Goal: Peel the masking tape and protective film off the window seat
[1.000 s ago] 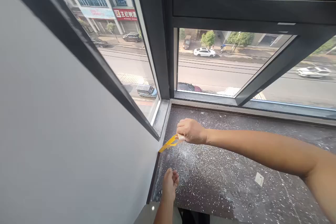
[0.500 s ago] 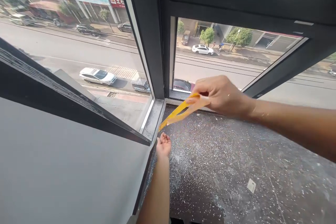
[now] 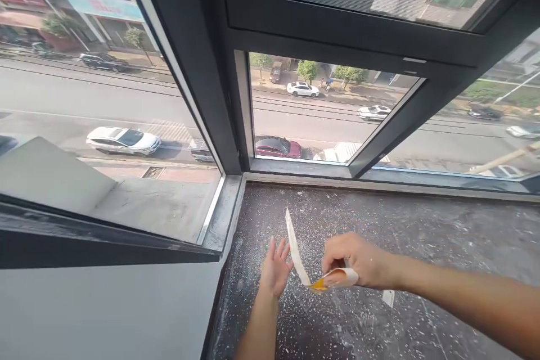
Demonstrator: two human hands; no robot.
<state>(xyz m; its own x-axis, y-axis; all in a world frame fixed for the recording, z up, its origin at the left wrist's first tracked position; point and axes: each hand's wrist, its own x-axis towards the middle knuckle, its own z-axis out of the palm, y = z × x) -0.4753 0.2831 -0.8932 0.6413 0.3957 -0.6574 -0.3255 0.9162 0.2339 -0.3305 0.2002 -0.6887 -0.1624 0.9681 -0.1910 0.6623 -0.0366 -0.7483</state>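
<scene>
My right hand (image 3: 352, 261) pinches a strip of masking tape (image 3: 297, 250), pale on one face and orange-yellow on the other. The strip loops near my fingers, and its free end rises up to the left over the floor. My left hand (image 3: 276, 270) is held palm up just left of the tape, fingers spread, with nothing in it. A narrow gap shows between the left fingers and the strip. Below both hands lies the dark floor (image 3: 337, 326), speckled with white spots.
Dark window frames (image 3: 236, 118) meet at the corner ahead, with a street and parked cars beyond the glass. A white low wall (image 3: 105, 315) runs along the left. A small pale card-like piece (image 3: 388, 298) lies on the floor beneath my right forearm.
My right hand has come down from the window corner with the tape, whose free end now swings upward. My left hand has opened its fingers wider. The view has turned to the right.
</scene>
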